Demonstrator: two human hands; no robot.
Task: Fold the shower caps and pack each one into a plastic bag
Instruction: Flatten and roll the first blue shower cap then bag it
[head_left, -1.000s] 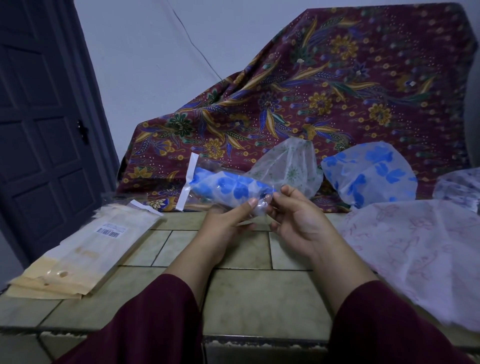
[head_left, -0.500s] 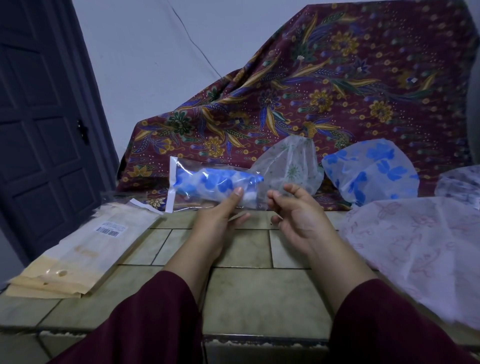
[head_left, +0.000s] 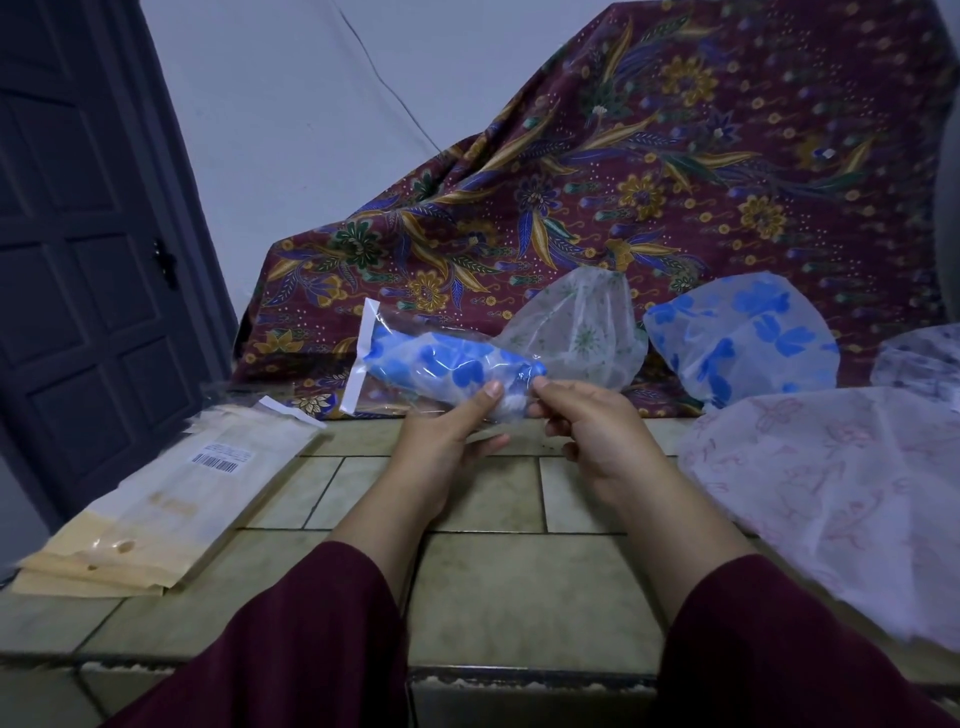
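Note:
A rolled blue-flowered shower cap (head_left: 441, 366) lies inside a clear plastic bag (head_left: 363, 358) with a white flap strip at its left end. I hold it above the tiled counter. My left hand (head_left: 447, 441) grips the bag from below, thumb on top. My right hand (head_left: 587, 426) pinches the bag's right end. Loose caps lie behind and to the right: a clear green-printed cap (head_left: 582, 327), a blue-flowered cap (head_left: 743, 338), a pink-printed cap (head_left: 841, 488) and a purple-printed cap (head_left: 919, 358).
A stack of empty plastic bags (head_left: 156, 509) with a barcode label lies at the left on the tiled counter (head_left: 519, 597). A maroon floral cloth (head_left: 623, 171) drapes something behind. A dark door (head_left: 78, 260) stands at the left.
The bagged cap swung left and level half a second ago, with the right hand off it. Now the right hand pinches the bag's right end again and the bag tilts down to the right.

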